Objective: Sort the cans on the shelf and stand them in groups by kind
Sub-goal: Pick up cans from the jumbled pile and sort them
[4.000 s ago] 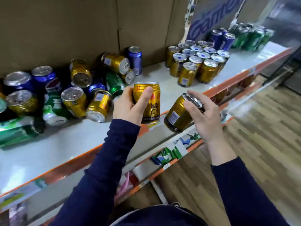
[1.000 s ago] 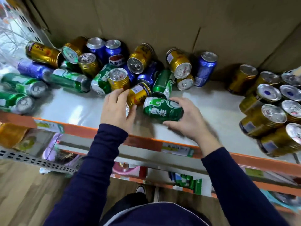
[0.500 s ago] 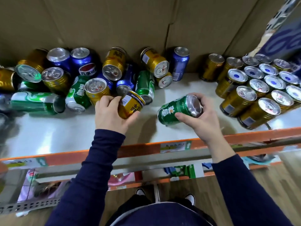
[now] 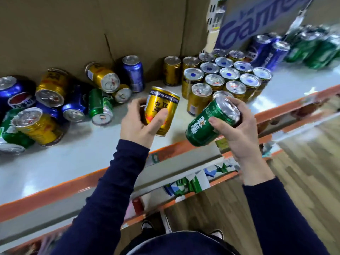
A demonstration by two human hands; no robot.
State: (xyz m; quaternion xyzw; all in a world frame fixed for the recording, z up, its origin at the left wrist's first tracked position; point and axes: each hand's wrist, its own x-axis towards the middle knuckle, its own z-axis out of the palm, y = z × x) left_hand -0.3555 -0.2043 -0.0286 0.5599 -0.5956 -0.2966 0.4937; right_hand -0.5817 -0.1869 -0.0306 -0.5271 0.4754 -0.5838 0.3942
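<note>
Pale grey shelf board (image 4: 73, 162) lies bare between a toppled heap of gold, blue and green cans (image 4: 55, 107) at left and upright gold cans (image 4: 220, 76) at right; orange front lip (image 4: 55, 188) runs under the wrists; left hand (image 4: 138, 124) wraps a gold tin can (image 4: 161, 111) over the shelf; right hand (image 4: 237, 129) curls round a tilted green aluminium can (image 4: 207, 124) above the lip.

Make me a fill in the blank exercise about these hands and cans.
The left hand and the right hand each grip ____ can.
The green aluminium can is in the ____ hand, the short gold metal can in the other.
Upright gold metal cans stand to the ____ of the jumbled pile.
Tall blue cans stand ____ them and the blurred green cans.
Missing words: one, right, right, between.
</note>
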